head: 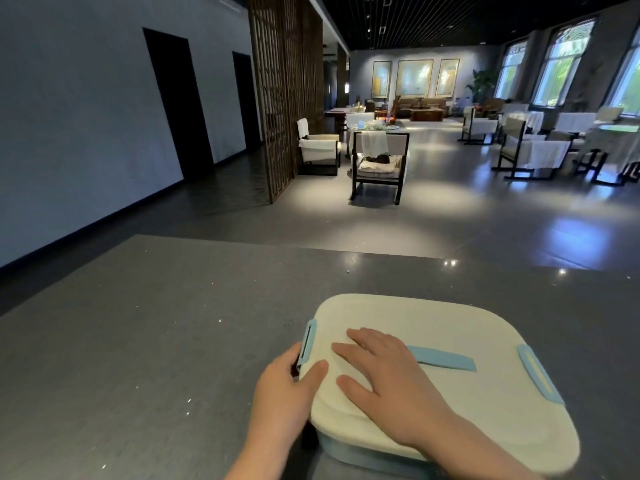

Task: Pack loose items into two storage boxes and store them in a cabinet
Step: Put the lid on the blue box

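A storage box point(450, 323) with a cream lid and a pale blue base stands on the dark grey counter point(156, 323) at the lower right. The lid has a blue handle strip point(443, 361) in its middle and a blue latch on each short side. My right hand point(384, 372) lies flat on the lid with its fingers spread. My left hand point(284, 386) is at the box's left end, its fingers curled round the left latch point(308, 341) and its thumb resting on the lid edge. What is inside the box is hidden.
The counter stretches left and ahead of the box. Beyond its far edge lies a glossy floor with a dark-framed chair point(379, 164), white-covered armchairs point(530, 150) and tables. A wooden lattice screen point(287, 91) stands at the left, and dark doorways line the left wall.
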A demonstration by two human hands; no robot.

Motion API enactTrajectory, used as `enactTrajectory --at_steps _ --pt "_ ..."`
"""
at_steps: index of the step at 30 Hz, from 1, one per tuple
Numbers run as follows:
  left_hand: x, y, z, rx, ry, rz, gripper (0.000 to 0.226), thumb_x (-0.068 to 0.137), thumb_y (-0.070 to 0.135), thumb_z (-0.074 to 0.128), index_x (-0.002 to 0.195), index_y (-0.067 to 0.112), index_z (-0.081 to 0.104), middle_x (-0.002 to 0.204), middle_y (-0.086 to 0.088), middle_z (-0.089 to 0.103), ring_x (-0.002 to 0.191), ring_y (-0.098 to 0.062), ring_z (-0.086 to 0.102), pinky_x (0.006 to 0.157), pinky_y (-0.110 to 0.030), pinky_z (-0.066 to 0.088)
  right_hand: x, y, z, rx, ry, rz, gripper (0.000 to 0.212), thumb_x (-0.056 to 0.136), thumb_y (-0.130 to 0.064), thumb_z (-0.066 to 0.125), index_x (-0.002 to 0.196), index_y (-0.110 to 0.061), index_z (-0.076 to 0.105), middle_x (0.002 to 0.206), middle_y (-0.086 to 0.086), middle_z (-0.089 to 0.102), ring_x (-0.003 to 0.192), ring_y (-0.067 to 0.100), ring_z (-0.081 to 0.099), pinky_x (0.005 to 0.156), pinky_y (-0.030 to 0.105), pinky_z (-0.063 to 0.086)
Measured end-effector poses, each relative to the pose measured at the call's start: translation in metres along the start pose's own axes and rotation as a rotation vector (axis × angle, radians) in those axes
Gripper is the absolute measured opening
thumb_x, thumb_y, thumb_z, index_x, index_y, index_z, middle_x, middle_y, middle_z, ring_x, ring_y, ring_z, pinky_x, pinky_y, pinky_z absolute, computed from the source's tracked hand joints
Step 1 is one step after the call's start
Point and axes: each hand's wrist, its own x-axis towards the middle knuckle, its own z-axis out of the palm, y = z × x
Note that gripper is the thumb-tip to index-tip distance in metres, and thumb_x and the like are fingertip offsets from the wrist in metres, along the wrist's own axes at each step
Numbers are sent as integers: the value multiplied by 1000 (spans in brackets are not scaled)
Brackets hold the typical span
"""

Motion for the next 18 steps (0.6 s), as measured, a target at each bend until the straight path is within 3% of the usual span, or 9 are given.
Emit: enactTrajectory --at_steps 5,7,10,13,15,18 --pt "1 3 -2 150 -11 78 31 85 22 64 92 52 63 88 13 72 81 -6 67 78 -34 55 2 0 0 11 28 -9 54 92 -56 30 143 -42 34 155 -13 23 143 9 14 116 27 4" --pt "2 3 -1 230 3 107 33 85 25 63 100 54 61 92 10 68 85 -8 66 80 -35 53 2 0 1 20 31 -8 53 92 -55 31 143 -41 35 155 -12 24 143 10 14 116 27 4" --pt "4 2 -2 303 -11 113 32 85 27 62 111 46 60 98 11 66 90 -8 64 84 -36 51 1 1 0 41 56 -17 51 93 -54 34 141 -39 40 153 -12 29 142 10 19 114 26 6" --pt "11 0 -4 273 -28 109 30 82 28 66 110 37 61 104 10 64 89 -2 62 76 -26 49 -4 13 -5 86 162 26 39 96 -43 44 133 -35 52 143 -14 43 134 5 31 107 18 12" --pt "18 2 -2 274 -38 98 30 82 27 68 109 32 57 105 9 56 90 0 57 71 -20 42 -15 34 -11 64 237 96 34 94 -38 47 125 -33 60 132 -13 54 126 8 43 106 20 21" --pt "28 5 9 314 -55 139 38 80 32 70 114 27 54 105 3 53 99 -13 52 78 -27 40 -44 81 -22 -44 364 286 41 87 -53 45 112 -30 68 115 -8 64 113 15 56 97 28 35"
